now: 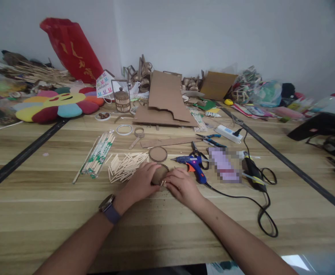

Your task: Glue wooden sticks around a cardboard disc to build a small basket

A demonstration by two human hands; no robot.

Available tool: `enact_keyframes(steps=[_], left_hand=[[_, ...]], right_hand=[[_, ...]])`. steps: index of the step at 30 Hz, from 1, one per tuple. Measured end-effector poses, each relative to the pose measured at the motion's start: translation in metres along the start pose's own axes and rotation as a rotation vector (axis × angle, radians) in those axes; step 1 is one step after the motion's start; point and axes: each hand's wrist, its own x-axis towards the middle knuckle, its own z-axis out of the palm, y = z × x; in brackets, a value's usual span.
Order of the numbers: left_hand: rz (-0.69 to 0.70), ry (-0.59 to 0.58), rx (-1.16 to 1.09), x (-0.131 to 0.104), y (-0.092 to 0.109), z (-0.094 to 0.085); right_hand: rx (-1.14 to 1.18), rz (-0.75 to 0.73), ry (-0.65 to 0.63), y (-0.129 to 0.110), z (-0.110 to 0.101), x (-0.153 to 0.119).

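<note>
My left hand (pixel 143 181) curls around the left side of a round cardboard disc (pixel 157 176) with a dark ridged rim, fingers and thumb closed on its edge. At the disc's near right edge, my right hand (pixel 181 185) pinches a short wooden stick (pixel 163 183) against the rim. A second cardboard disc (pixel 157 154) with a similar rim lies just beyond. To the left of my hands spreads a pile of short wooden sticks (pixel 128 165). A blue hot glue gun (pixel 194 163) with a lit light rests to the right.
Left are wrapped chopsticks (pixel 100 154) and a flower cushion (pixel 61 104). Cardboard sheets (pixel 165 95) and a small lidded stick bucket (pixel 122 101) stand behind. Pliers (pixel 213 140), a power strip (pixel 228 133) and a looping black cord (pixel 259 219) are on the right.
</note>
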Motion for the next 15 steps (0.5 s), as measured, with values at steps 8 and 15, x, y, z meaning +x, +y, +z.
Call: enact_keyframes(steps=[8,15], left_hand=[[0.028,0.006,0.019,0.0006,-0.0028,0.0021],[0.01,-0.026,0.048,-0.0003,-0.003,0.0016]], right_hand=[[0.004,-0.023,0.017,-0.0009,0.0007,0.0014],[-0.015,-0.035,-0.001,-0.0006,-0.0013,0.0]])
